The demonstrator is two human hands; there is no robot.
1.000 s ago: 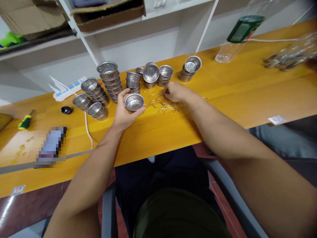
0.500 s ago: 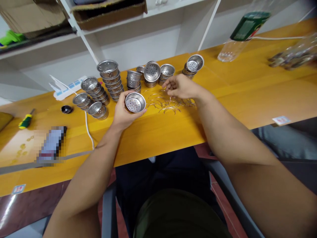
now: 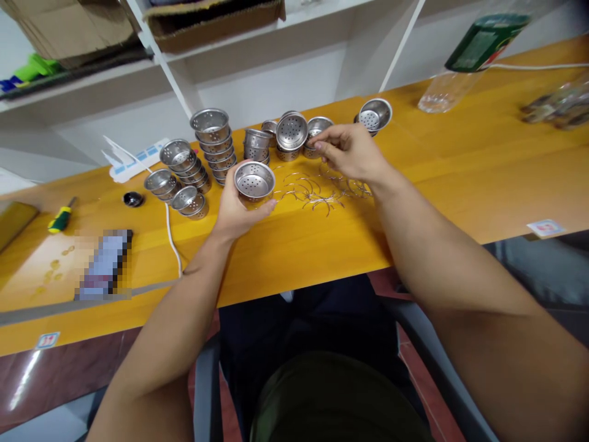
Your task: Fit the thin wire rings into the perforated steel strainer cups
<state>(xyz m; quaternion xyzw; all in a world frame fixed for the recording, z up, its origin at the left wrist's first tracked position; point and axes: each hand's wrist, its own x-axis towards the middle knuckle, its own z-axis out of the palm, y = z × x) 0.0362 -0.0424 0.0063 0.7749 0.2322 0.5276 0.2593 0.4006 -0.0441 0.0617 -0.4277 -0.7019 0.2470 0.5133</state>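
Observation:
A round metal strainer cup (image 3: 254,180), its base full of small holes, sits tilted in my left hand (image 3: 237,205). My left fingers go behind the cup, and the thumb stretches along its near side. My right hand (image 3: 347,147) hovers over a loose pile of thin curved wires (image 3: 317,193), thumb and fingertips pinched together. Whatever is between those fingertips is too small to make out. Just behind them stands another strainer cup (image 3: 318,127), partly covered by the hand.
Several stacks of strainer cups (image 3: 210,126) line the back left. A clear bottle (image 3: 442,92) with a green label stands at the right. To the left lie a phone (image 3: 105,264), a screwdriver (image 3: 61,219), a small dark cap (image 3: 133,199) and a white cable (image 3: 172,242). White shelving (image 3: 267,73) rises behind.
My right hand has risen slightly away from the wires, and its fingers have drawn into a pinch. The left hand still holds its cup. The whole view has shifted a little.

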